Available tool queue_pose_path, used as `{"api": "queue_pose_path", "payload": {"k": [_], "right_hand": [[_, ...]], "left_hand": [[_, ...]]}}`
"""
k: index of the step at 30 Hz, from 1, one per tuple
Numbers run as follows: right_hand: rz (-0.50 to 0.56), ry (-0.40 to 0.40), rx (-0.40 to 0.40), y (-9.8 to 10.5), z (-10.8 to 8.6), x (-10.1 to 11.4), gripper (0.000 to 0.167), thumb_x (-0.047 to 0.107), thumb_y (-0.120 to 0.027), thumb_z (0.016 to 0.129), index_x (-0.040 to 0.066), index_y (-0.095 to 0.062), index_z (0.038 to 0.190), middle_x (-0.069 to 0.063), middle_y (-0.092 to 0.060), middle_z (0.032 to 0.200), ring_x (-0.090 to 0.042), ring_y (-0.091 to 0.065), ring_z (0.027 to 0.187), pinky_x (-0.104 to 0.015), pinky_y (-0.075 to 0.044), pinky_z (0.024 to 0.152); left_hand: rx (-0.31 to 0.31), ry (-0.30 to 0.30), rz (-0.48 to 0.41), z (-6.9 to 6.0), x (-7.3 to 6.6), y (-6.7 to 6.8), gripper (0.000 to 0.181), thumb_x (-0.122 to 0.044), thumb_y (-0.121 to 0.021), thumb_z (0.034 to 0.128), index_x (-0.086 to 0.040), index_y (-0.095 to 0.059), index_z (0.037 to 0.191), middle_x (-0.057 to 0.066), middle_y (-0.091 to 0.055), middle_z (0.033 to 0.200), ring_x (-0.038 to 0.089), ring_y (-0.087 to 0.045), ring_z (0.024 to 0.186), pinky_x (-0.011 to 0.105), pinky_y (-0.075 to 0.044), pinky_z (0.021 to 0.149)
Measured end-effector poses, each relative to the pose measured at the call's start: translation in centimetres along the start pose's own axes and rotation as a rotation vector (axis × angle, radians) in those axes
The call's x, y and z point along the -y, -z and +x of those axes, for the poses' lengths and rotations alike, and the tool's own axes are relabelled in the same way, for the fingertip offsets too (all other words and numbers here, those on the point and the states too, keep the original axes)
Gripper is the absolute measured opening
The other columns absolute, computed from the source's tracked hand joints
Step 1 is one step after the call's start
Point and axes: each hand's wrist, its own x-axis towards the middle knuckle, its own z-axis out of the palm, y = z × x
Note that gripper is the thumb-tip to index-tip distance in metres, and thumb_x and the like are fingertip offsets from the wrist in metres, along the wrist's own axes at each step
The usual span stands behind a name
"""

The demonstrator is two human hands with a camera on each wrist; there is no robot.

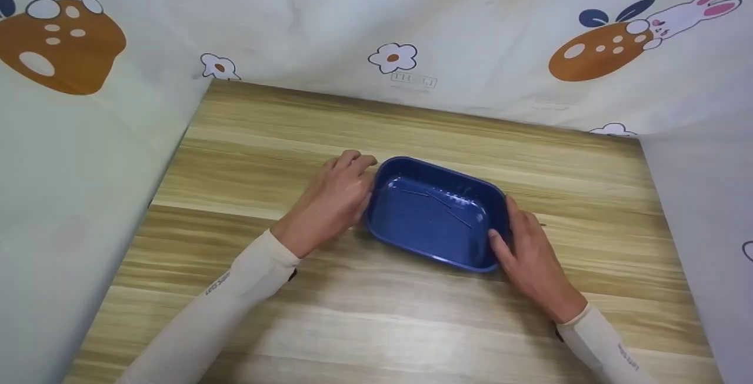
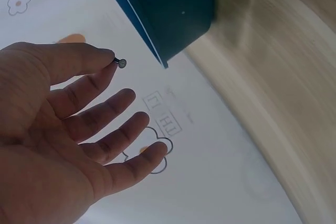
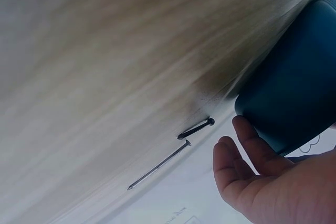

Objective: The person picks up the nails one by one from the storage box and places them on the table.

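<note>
A blue rectangular tray [image 1: 406, 228] sits on the wooden table with a few thin nails [image 1: 460, 218] lying on its floor. My left hand [image 1: 340, 196] is beside the tray's left end. In the left wrist view its thumb and index finger pinch a nail [image 2: 121, 63], head outward, while the other fingers are spread. My right hand [image 1: 532, 257] holds the tray's right end, thumb over the rim and fingers along the outer wall. Beyond those fingers, a silver nail [image 3: 159, 165] and a dark nail [image 3: 196, 128] lie on the table in the right wrist view.
The wood-grain table [image 1: 247, 154] carries the tray near its middle. A pale cloth with rabbits and flowers [image 1: 306, 37] rises behind the table's back edge and along both sides.
</note>
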Motion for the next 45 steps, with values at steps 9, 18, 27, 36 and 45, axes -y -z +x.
{"api": "queue_pose_path", "payload": {"k": [9, 18, 27, 36, 45], "right_hand": [[-0.002, -0.023, 0.033, 0.1, 0.2, 0.5, 0.075, 0.034, -0.058, 0.113, -0.001, -0.027, 0.172, -0.037, -0.051, 0.152, -0.051, -0.053, 0.139, -0.071, -0.043, 0.117], [0.004, -0.02, 0.039, 0.1, 0.2, 0.4, 0.076, 0.035, -0.058, 0.114, 0.0, -0.026, 0.173, -0.037, -0.05, 0.154, -0.051, -0.052, 0.141, -0.071, -0.043, 0.117], [0.009, -0.011, 0.026, 0.0, 0.1, 0.2, 0.075, 0.032, -0.06, 0.113, -0.001, -0.027, 0.172, -0.038, -0.05, 0.152, -0.052, -0.053, 0.139, -0.071, -0.043, 0.116], [0.017, -0.015, 0.022, 0.1, 0.0, 0.2, 0.075, 0.032, -0.059, 0.113, -0.001, -0.027, 0.172, -0.036, -0.051, 0.151, -0.05, -0.054, 0.138, -0.07, -0.044, 0.116], [0.018, -0.039, 0.047, 0.2, -0.2, 0.2, 0.076, 0.036, -0.057, 0.114, 0.002, -0.025, 0.174, -0.036, -0.049, 0.154, -0.05, -0.052, 0.141, -0.07, -0.042, 0.118]], "left_hand": [[-0.059, 0.068, -0.053, -1.2, 1.4, -0.7, 0.003, 0.004, -0.075, 0.0928, 0.004, -0.078, 0.093, 0.02, -0.073, 0.13, 0.04, -0.064, 0.119, 0.057, -0.06, 0.096], [-0.073, 0.099, -0.06, -2.3, 2.3, -1.8, 0.003, 0.003, -0.075, 0.0935, 0.006, -0.076, 0.091, 0.019, -0.073, 0.129, 0.04, -0.064, 0.119, 0.059, -0.06, 0.093], [-0.053, 0.137, -0.06, -3.1, 3.1, -3.2, 0.005, 0.004, -0.074, 0.0937, 0.008, -0.077, 0.093, 0.021, -0.073, 0.125, 0.042, -0.063, 0.118, 0.06, -0.06, 0.094], [-0.033, 0.127, -0.035, -3.4, 3.6, -4.4, 0.006, 0.003, -0.074, 0.0939, 0.006, -0.077, 0.089, 0.018, -0.074, 0.121, 0.041, -0.063, 0.118, 0.06, -0.06, 0.094], [-0.019, 0.124, -0.014, -3.7, 3.9, -5.5, 0.006, 0.003, -0.074, 0.0941, 0.006, -0.077, 0.099, 0.017, -0.073, 0.112, 0.04, -0.063, 0.112, 0.06, -0.061, 0.086]]}}
